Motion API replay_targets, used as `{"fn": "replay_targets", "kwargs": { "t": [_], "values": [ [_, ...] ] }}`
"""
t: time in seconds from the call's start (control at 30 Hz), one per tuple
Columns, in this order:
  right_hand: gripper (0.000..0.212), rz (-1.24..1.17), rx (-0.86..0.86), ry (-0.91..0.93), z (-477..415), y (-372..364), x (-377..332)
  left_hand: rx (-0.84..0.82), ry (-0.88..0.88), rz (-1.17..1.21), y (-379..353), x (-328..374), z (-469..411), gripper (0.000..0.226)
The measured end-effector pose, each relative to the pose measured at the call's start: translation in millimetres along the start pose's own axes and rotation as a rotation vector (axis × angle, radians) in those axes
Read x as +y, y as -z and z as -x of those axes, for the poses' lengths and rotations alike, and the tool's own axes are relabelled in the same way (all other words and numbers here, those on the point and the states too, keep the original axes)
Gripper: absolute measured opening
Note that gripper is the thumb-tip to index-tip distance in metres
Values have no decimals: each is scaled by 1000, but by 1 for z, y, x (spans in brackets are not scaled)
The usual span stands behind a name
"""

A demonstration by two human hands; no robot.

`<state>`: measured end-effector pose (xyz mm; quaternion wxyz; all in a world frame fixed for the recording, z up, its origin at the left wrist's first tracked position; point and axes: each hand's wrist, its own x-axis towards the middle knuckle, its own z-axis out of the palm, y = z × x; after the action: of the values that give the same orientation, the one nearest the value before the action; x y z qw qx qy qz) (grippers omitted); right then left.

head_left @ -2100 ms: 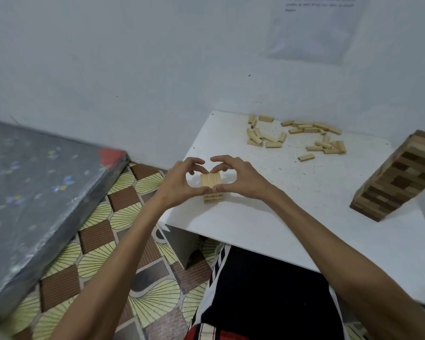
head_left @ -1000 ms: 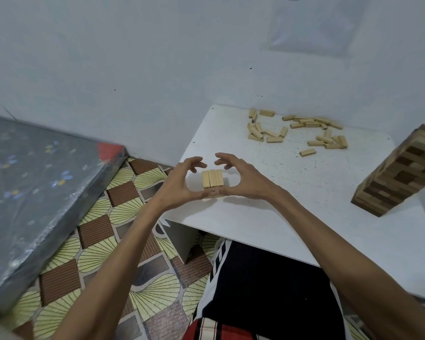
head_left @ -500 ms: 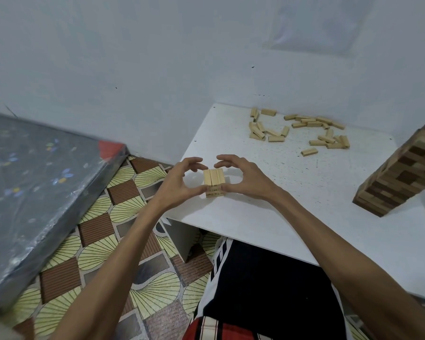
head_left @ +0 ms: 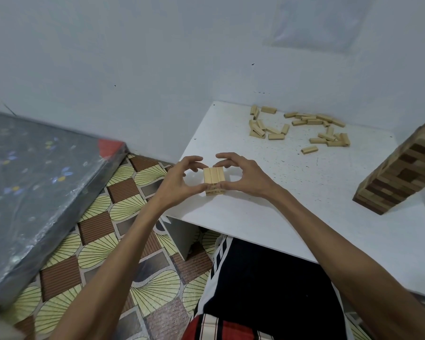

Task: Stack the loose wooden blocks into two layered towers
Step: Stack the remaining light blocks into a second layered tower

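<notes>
Block stack (head_left: 214,179): stood on white table (head_left: 304,204), between both hands.
Left hand (head_left: 179,182): curled thumb and fingers pinched its left side.
Right hand (head_left: 245,177): pinched its right side.
Loose blocks (head_left: 302,128): scattered beyond the right hand.
Tall tower (head_left: 402,173): well right of it.

White speckled worktop (head_left: 292,217) — small block stack (head_left: 214,179) nr its front-left edge, loose blocks (head_left: 302,128) scattered at the far side, tall dark/light tower (head_left: 400,177) on the right.

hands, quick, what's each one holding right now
Left hand: pinches the small block stack at its left side.
Right hand: pinches the same stack at its right side.
</notes>
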<state>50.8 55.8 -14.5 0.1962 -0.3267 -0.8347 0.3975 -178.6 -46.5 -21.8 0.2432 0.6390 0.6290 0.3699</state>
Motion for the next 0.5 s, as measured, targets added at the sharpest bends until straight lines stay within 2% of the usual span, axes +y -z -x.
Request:
{"fn": "replay_targets", "kwargs": {
  "t": [0.5],
  "values": [
    [74,-30,16,-3,0,-4,2,13,-5,4,0,1,1,75]
  ]
}}
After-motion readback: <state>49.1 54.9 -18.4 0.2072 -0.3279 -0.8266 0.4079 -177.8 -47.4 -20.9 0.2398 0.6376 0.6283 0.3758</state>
